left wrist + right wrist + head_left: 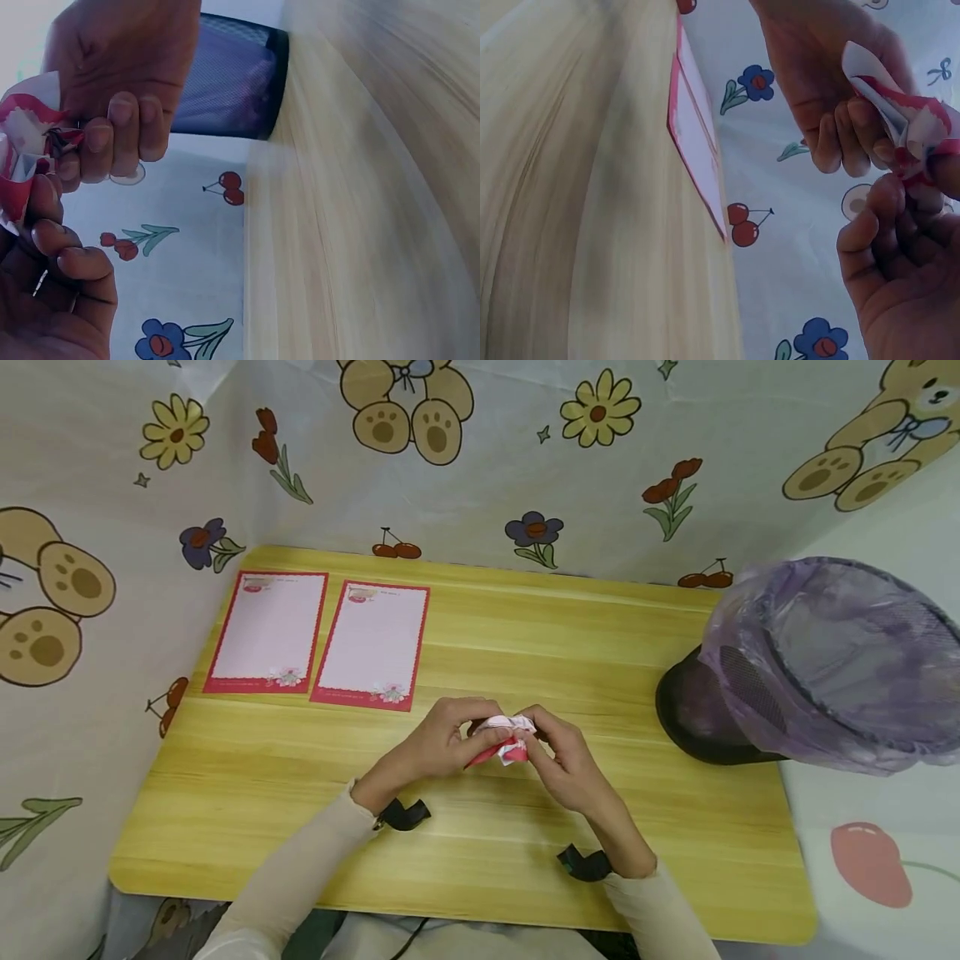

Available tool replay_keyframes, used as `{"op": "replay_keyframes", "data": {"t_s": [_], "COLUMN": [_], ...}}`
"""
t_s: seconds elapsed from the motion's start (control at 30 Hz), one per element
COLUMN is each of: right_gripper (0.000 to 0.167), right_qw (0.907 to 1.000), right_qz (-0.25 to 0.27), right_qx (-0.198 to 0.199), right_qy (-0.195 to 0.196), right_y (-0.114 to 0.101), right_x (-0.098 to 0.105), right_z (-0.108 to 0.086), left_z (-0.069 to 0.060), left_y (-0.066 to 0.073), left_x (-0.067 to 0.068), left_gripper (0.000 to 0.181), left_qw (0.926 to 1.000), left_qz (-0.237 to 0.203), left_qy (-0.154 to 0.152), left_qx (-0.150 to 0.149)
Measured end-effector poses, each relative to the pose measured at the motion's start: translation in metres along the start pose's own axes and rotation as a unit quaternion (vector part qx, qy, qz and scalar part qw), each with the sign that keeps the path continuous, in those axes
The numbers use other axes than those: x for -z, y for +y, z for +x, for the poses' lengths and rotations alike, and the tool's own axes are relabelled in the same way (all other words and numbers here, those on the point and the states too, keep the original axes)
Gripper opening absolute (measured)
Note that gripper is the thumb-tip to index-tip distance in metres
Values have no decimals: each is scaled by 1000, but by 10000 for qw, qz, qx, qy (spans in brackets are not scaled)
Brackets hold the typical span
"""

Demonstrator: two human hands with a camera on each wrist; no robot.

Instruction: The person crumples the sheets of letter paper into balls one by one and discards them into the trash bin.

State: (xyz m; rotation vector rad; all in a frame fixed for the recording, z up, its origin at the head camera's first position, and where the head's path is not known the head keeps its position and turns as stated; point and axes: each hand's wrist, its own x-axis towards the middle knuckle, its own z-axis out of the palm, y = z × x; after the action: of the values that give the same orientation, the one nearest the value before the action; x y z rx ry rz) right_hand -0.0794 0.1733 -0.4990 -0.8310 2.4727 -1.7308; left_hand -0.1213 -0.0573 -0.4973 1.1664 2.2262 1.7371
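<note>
Both hands meet above the middle of the table around a crumpled sheet of paper (510,739), white with red-pink edges. My left hand (450,739) pinches its left side between thumb and fingers. On the other side, my right hand (564,766) grips it with thumb and curled fingers. In the left wrist view the folds of the crumpled paper (26,135) stick out between the two hands. The right wrist view shows the same crumpled paper (915,124) squeezed into a loose bunch, part of it hidden by fingers.
Two flat letter sheets, a left one (266,631) and a right one (372,647), lie side by side at the table's back left. A black mesh bin (750,693) with a purple liner (885,693) stands tilted at the right end of the wooden table (570,652).
</note>
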Motion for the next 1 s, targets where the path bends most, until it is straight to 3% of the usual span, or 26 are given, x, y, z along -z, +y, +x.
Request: {"op": "replay_keyframes", "data": {"t_s": [0.23, 0.33, 0.57, 0.7, 0.83, 0.93, 1.0], "right_gripper": [18, 21, 14, 10, 15, 16, 16], "right_qw": [9959, 9938, 9950, 9939, 9949, 9919, 9842], "right_qz": [819, 1035, 418, 316, 584, 1117, 1732], "right_qx": [227, 246, 740, 701, 395, 184, 66], "right_qy": [-318, -309, 530, 787, 725, 583, 372], "right_y": [1, 3, 6, 8, 10, 13, 14], "right_x": [7, 5, -2, -2, 0, 4, 8], "right_z": [-4, -4, -1, -1, -2, -3, -4], "left_z": [1, 0, 1, 2, 2, 1, -1], "left_y": [-2, -1, 4, 3, 2, 5, 9], "left_x": [2, 0, -10, -13, -11, -4, 4], "left_gripper": [19, 21, 18, 19, 17, 24, 34], "left_qw": [9962, 9947, 9994, 9999, 9987, 9962, 9924], "left_qz": [-816, -924, -343, 84, 265, -95, -529], "left_qy": [-296, -451, -99, -42, -310, -675, -880], "left_qx": [56, 47, 43, 133, 291, 538, 680]}}
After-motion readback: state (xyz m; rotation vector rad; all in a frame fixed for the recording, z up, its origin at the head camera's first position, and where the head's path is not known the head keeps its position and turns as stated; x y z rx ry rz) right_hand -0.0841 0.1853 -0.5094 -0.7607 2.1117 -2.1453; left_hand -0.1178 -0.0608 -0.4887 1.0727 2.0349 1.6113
